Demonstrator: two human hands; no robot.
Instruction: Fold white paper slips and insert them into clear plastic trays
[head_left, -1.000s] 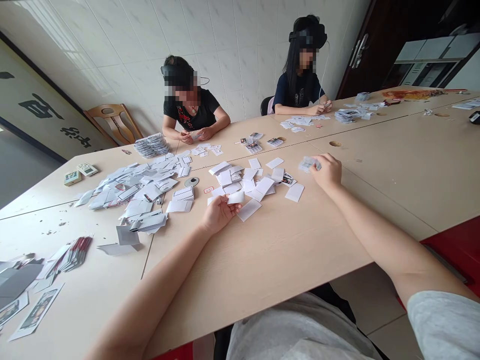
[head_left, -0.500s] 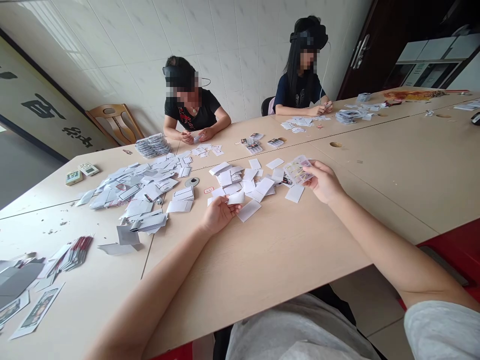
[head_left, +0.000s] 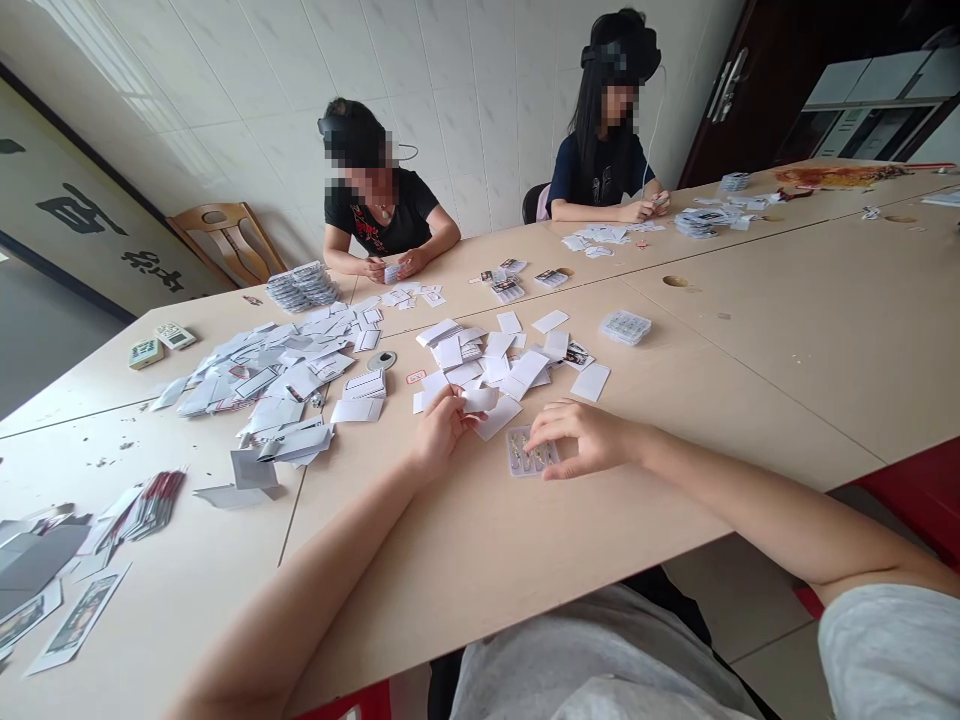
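Note:
My left hand (head_left: 442, 425) is closed on a small white card (head_left: 481, 400), which curls up a little between thumb and fingers. A clear plastic compartment box (head_left: 516, 462) lies on the table in front of me, with small yellowish and silvery pieces showing inside. Over its right part is my right hand (head_left: 589, 438), fingers curved and apart from the thumb, the fingertips at the box. Just beyond both hands spreads a loose heap of white cards (head_left: 527, 372). Another clear box (head_left: 625, 327) sits farther back, right of the heap.
A large pile of white cards (head_left: 292, 365) covers the table's left side, with stacked packs (head_left: 302, 287) behind. Printed cards (head_left: 79, 620) lie at near left. Small boxes (head_left: 508, 288) stand mid-table. Two people, one in a black shirt (head_left: 409, 215), work across the table (head_left: 750, 390).
My right hand has come down and left, bringing the clear box from the air onto the table before me. The farther clear box now shows. My left hand still holds the white card.

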